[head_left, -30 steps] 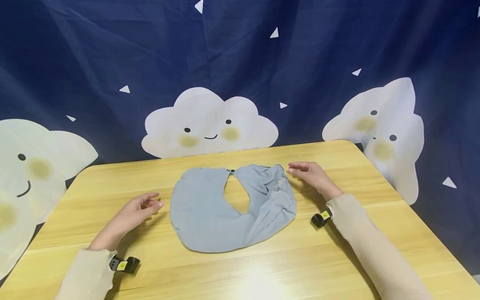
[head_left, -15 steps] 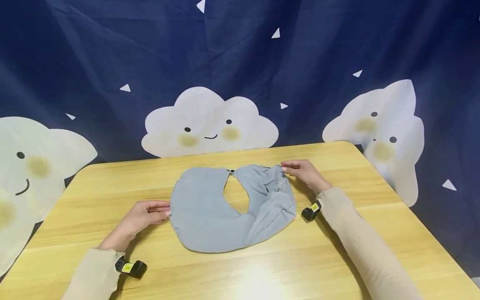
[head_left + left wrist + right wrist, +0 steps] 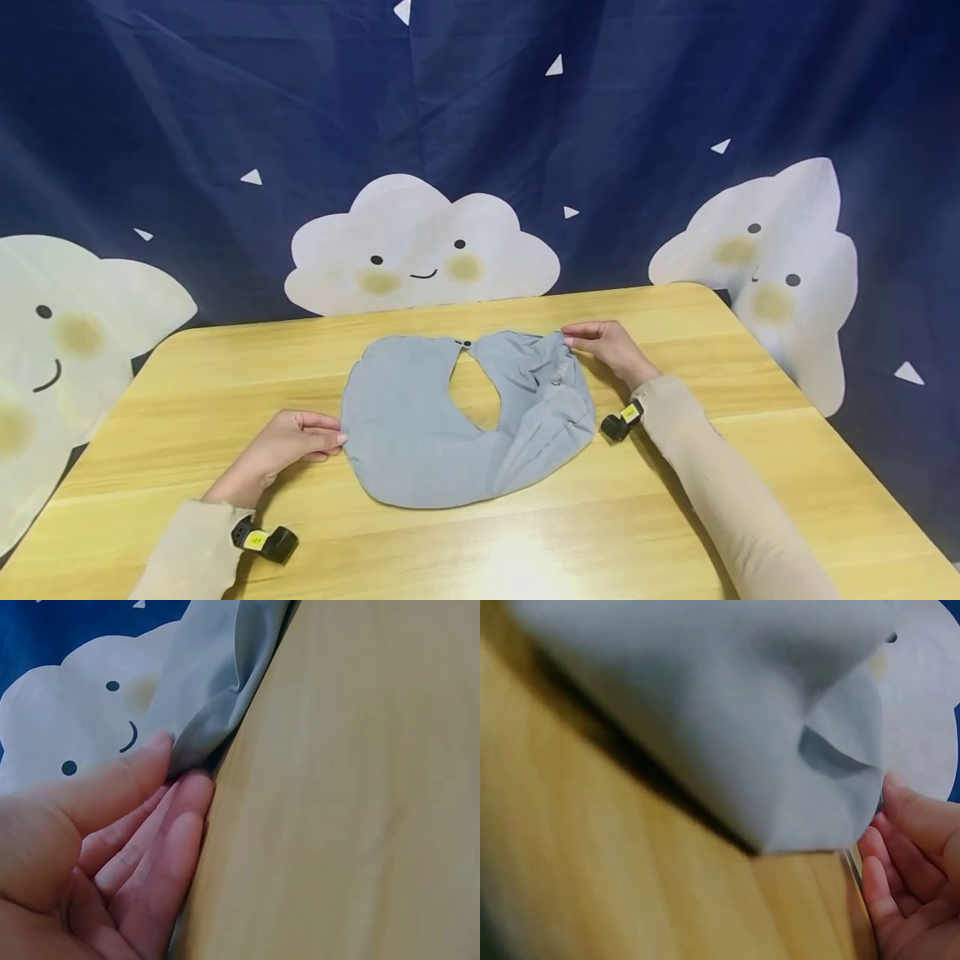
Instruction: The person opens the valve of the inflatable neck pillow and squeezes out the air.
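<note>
A flat grey inflatable neck pillow (image 3: 412,425) lies on the table in the head view, smooth on its left and wrinkled on its right. Its two ends meet at a dark snap button (image 3: 467,343) above the central opening. A clear valve (image 3: 558,375) shows on the wrinkled side. My left hand (image 3: 291,442) pinches the left edge between thumb and fingers; the left wrist view shows the cloth (image 3: 214,712) at the thumb tip. With thumb and fingertips, my right hand (image 3: 611,348) pinches the upper right corner, and part of that grip is hidden behind the cloth (image 3: 780,765).
The pale wooden table (image 3: 420,558) has rounded far corners. Behind it hangs a dark blue curtain (image 3: 480,100) printed with white clouds and small triangles. Each wrist carries a small black camera (image 3: 279,543) at the sleeve cuff.
Both hands have moved inward from beside the neck pillow and now pinch its edges. The left hand has slid slightly lower along the left edge. The pillow has barely shifted.
</note>
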Available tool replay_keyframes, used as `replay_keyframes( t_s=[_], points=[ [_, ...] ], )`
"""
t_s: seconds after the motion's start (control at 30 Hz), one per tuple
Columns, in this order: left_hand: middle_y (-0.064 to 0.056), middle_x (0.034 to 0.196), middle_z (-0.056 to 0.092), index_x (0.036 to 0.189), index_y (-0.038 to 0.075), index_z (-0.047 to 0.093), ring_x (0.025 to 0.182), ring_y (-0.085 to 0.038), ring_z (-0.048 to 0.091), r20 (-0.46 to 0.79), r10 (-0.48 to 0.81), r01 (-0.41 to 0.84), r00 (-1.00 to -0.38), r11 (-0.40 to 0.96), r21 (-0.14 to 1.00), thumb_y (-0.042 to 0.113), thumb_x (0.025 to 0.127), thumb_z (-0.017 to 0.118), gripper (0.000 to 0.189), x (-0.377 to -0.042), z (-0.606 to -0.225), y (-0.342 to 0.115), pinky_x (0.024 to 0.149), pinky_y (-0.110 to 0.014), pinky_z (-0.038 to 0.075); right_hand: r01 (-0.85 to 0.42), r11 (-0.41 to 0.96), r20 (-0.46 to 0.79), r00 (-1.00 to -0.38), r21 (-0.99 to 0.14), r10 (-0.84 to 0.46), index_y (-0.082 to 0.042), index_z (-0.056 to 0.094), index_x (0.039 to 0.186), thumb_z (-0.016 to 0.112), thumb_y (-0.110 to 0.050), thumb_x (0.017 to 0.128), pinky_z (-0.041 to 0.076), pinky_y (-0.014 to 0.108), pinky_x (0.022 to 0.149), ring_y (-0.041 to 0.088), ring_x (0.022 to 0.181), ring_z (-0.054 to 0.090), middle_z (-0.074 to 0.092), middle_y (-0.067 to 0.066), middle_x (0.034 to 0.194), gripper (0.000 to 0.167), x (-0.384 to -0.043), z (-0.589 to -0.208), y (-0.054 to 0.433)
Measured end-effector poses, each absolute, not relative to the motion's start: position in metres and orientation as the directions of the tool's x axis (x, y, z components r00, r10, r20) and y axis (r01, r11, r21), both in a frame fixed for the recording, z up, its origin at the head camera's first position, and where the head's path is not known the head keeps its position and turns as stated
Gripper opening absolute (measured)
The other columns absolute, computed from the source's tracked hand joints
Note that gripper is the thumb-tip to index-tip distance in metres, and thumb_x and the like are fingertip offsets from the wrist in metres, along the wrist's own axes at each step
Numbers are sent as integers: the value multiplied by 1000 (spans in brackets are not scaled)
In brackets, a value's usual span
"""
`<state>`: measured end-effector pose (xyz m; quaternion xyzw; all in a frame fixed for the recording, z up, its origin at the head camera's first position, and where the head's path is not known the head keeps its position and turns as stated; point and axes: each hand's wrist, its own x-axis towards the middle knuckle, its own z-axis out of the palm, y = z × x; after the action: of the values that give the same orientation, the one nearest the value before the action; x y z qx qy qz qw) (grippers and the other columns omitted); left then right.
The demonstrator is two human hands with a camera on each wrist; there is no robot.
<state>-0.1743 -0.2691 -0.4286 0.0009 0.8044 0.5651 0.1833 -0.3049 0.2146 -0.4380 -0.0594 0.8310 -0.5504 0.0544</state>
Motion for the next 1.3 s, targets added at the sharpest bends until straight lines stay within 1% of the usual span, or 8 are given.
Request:
replay_keyframes(
  t_s=[0.17,0.27,0.53,0.8,0.97,1.1,1.2,1.3],
  points=[
    [-6,86,72,110,-16,60,74,-11,68,-294,187,-218,-937,345,913,12,83,72,41,-175,-431,-268,66,-27,56,-48,371,0,-992,-927,-128,2,68,113,73,-15,83,42,18,93,21,112,58,66,17,114,35,-304,-443,213],
    [-5,84,72,109,-17,60,73,-11,68,-292,182,-219,-939,342,914,11,83,72,40,-175,-431,-268,66,-26,56,-57,360,14,-993,-931,-121,3,68,111,73,-12,83,43,13,87,17,108,59,66,18,112,32,-303,-444,212],
    [-4,82,72,108,-19,60,72,-10,69,-283,190,-212,-940,326,921,9,82,73,40,-175,-430,-270,66,-27,56,-36,342,9,-997,-939,-80,5,69,108,71,-9,83,49,14,79,6,95,62,67,19,110,29,-301,-443,212],
    [-4,84,72,108,-18,60,75,-11,69,-303,241,-220,-922,317,923,8,82,72,38,-176,-429,-281,68,-27,56,-32,302,2,-995,-953,-100,10,66,108,69,-4,84,51,15,74,-1,84,63,68,18,107,29,-300,-440,217],
    [-3,83,72,107,-18,60,75,-11,69,-310,256,-215,-915,341,915,9,83,71,37,-176,-427,-286,69,-27,56,-18,288,-11,-995,-957,-100,12,65,109,69,-3,83,51,15,73,0,86,63,70,13,103,30,-301,-439,222],
    [-3,84,72,106,-17,61,76,-11,69,-319,266,-216,-910,352,911,9,84,70,36,-176,-426,-289,69,-26,56,-11,280,-18,-995,-960,-100,13,64,110,69,-2,83,51,15,72,6,88,65,70,16,103,31,-301,-437,225],
    [-2,83,72,106,-17,61,75,-11,69,-323,269,-221,-907,350,910,8,84,70,34,-176,-425,-292,69,-26,56,-16,284,-15,-994,-959,-105,14,63,110,68,-1,84,50,15,72,5,87,64,69,18,104,30,-301,-436,227],
    [-1,83,71,106,-16,61,75,-10,68,-330,269,-229,-905,346,910,8,84,70,33,-177,-425,-293,69,-26,56,-16,292,-14,-995,-956,-99,15,62,110,67,0,84,50,14,72,2,85,63,70,14,101,30,-300,-435,229]
  ],
)
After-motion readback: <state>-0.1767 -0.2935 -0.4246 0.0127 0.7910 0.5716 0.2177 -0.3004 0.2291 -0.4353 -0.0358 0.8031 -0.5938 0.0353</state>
